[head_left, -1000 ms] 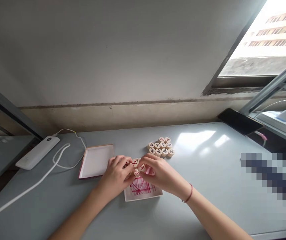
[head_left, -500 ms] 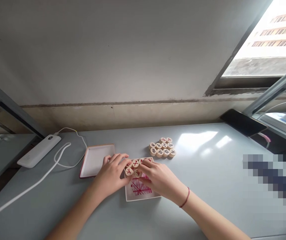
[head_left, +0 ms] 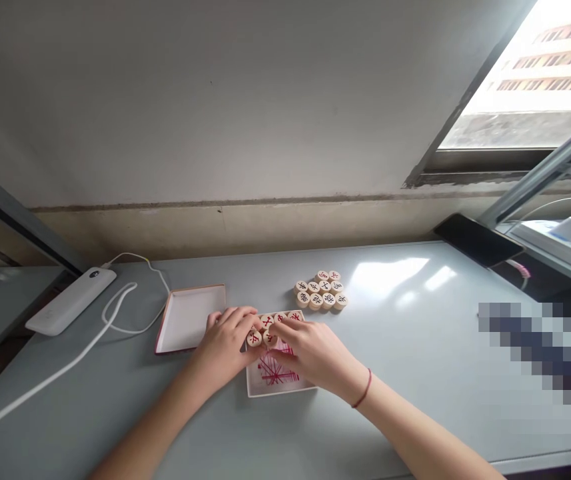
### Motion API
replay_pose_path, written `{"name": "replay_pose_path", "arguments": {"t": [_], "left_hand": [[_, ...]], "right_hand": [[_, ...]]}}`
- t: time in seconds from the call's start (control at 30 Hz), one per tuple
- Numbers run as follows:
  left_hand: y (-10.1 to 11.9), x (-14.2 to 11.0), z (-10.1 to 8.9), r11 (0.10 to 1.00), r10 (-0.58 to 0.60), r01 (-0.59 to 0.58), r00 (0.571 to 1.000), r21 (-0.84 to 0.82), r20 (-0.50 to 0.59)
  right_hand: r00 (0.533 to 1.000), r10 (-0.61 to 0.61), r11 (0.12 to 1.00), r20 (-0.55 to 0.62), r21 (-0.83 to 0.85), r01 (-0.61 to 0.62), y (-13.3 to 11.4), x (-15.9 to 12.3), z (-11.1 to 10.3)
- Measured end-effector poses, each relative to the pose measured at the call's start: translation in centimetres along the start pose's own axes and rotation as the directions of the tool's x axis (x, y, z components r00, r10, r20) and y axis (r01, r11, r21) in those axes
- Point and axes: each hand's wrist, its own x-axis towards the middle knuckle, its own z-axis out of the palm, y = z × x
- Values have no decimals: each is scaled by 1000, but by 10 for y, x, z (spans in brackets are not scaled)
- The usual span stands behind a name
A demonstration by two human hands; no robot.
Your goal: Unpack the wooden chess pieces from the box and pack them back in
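Observation:
A small white box tray [head_left: 265,388] with red lines on its floor lies on the grey table. Round wooden chess pieces with red marks [head_left: 266,322] sit in its far half. My left hand [head_left: 225,347] rests at the tray's left side, its fingers curled against the pieces. My right hand [head_left: 310,350] lies over the tray's right part, fingertips pressed on the pieces. A cluster of several wooden pieces with dark marks [head_left: 321,292] stands on the table just beyond the tray.
The box lid [head_left: 188,319] lies open-side up left of the tray. A white power bank [head_left: 70,301] with a looping white cable [head_left: 55,373] sits far left. A black phone [head_left: 478,240] leans at the back right by the window ledge.
Both hands came down from holding pieces above the tray to pressing them flat in its far half. The view shifted slightly.

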Motion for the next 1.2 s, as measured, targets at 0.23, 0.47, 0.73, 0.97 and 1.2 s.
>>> {"name": "replay_pose_path", "arguments": {"t": [0.23,0.47,0.73,0.97,1.2], "left_hand": [[2,-2,3,1000,0,0,1000,0,22],[4,-3,4,1000,-4,4,1000,-8,18],[3,-1,4,1000,-11,11,1000,-3,-9],[8,12,-8,989,72,-97,975,-115,-209],[24,26,-2,947,167,-216,963,-236,-212]], "right_hand": [[856,475,876,-202,15,-483,65,22,-45],[748,655,748,110,-232,-622,99,61,-50],[758,641,760,120,-238,-604,104,76,-47],[901,433,840,-37,378,-389,57,45,-59],[968,239,472,76,862,-184,18,8,-22]]}}
